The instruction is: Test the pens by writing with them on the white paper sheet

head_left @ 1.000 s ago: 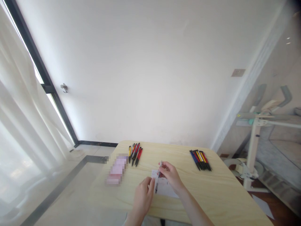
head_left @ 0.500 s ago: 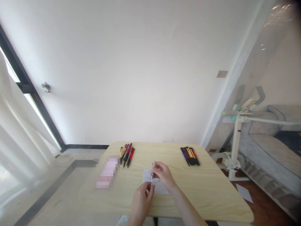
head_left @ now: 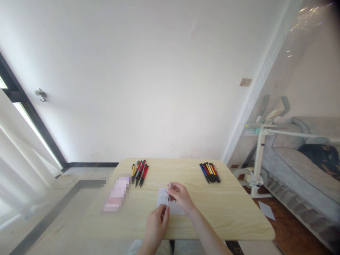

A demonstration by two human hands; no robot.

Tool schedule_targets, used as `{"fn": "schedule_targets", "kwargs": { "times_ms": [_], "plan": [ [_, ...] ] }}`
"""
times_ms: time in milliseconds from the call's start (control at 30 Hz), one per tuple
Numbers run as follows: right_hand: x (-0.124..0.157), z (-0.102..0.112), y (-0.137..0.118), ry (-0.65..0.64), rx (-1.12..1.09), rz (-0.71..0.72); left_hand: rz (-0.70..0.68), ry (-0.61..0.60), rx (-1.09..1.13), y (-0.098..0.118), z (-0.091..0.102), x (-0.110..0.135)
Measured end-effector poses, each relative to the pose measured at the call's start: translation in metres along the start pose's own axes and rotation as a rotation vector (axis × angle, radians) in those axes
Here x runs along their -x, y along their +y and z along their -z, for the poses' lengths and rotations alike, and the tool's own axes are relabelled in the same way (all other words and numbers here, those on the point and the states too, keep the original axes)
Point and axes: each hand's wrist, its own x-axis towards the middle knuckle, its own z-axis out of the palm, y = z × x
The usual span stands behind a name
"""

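Both my hands hold one slim pen (head_left: 168, 194) above a small white paper sheet (head_left: 173, 205) on the light wooden table (head_left: 228, 216). My right hand (head_left: 180, 196) pinches the pen's upper part. My left hand (head_left: 156, 225) is closed around its lower end, near the table's front edge. A group of red, black and yellow pens (head_left: 139, 171) lies at the back left. Another group of blue, red, yellow and black pens (head_left: 209, 172) lies at the back right.
A blurred pink object (head_left: 115, 193) lies on the table's left side. A white wall stands behind the table. A window with sheer curtains is at the left. A grey sofa (head_left: 302, 166) and a white stand (head_left: 259, 156) are at the right.
The view has swung to the right, so table and pens sit further left in frame. My hands have kept hold of the pen over the paper, with my left hand closer to its lower end.
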Motion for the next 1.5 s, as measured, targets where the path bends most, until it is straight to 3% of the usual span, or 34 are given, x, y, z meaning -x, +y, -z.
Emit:
{"fn": "schedule_targets", "kwargs": {
  "times_ms": [1100, 1200, 1333, 1500],
  "plan": [
    [0.003, 0.004, 0.002, -0.001, 0.034, 0.005, -0.032, -0.011, -0.075, -0.001, -0.002, 0.001],
    [0.002, 0.008, -0.001, 0.048, 0.021, -0.002, -0.031, -0.006, -0.074, -0.001, -0.002, 0.001],
    [-0.001, 0.013, -0.001, 0.123, -0.075, -0.026, -0.033, -0.01, -0.078, 0.0, -0.001, 0.001],
    [-0.005, 0.014, 0.003, 0.13, -0.217, -0.044, -0.04, 0.012, -0.08, 0.0, -0.001, 0.001]
  ]
}}
